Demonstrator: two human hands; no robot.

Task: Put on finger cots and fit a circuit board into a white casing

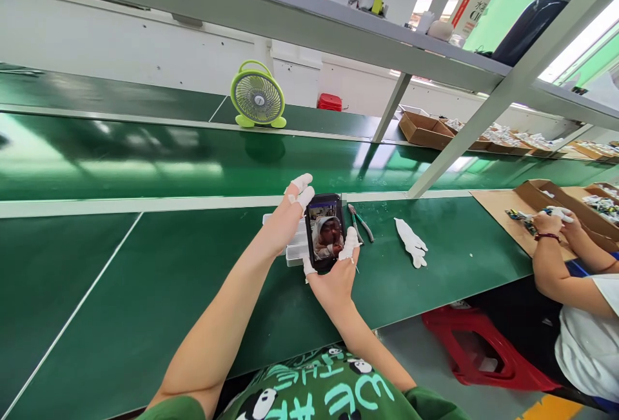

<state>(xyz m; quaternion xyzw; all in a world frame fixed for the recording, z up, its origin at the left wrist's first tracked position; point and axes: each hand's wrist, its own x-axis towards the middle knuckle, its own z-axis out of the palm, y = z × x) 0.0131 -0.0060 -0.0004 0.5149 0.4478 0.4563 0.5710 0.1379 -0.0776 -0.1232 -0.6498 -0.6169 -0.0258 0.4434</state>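
A black smartphone (327,230) with a lit screen is held upright above the green bench. Round its lower edge and sides, my right hand (334,278) grips it, with white covers on the fingertips. At the phone's upper left, my left hand (289,217) has its fingers extended, also tipped with white covers; whether it touches the phone is unclear. A whitish plastic tray (296,247) lies partly hidden behind my hands and the phone. Just right of the phone are pliers (362,225) with dark green handles. A white glove (411,242) lies farther right.
A green fan (258,97) stands beyond the conveyor (193,162). Overhead runs a grey shelf (290,10) with a slanting post at right. Another person's hands (554,223) handle small parts beside cardboard boxes (549,197). A red stool (483,349) stands below the bench.
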